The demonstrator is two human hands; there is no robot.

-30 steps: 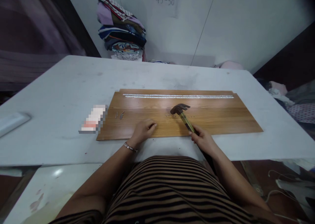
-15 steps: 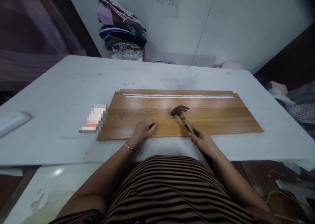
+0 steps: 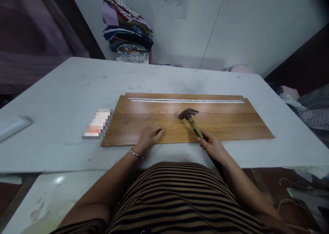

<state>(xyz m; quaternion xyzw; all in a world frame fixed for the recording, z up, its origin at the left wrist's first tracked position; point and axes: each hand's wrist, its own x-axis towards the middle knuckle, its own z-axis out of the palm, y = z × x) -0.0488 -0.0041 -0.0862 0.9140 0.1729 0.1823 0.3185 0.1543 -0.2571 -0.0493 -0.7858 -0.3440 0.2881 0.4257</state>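
Observation:
My right hand [image 3: 212, 145] is wrapped round the handle of a claw hammer [image 3: 189, 114]. Its dark metal head is over the middle of a brown wood-grain board [image 3: 151, 112], by a row of small dark marks [image 3: 177, 121]; whether the head touches the board I cannot tell. My left hand [image 3: 151, 137] rests closed at the board's near edge, thumb against the curled fingers, and the inside of the fist is hidden. Several nails or screws [image 3: 127, 120] lie on the board's left part. Two thin white strips [image 3: 185, 100] run along its far side.
The board lies on a white table [image 3: 59, 100]. Left of it is a phone-like object, blurred out [image 3: 97, 123]. A white object [image 3: 12, 127] sits at the far left. Folded fabrics [image 3: 128, 31] are stacked against the wall behind the table.
The hammer head has risen very slightly, and my right hand has shifted a little with it. My left hand stays in place.

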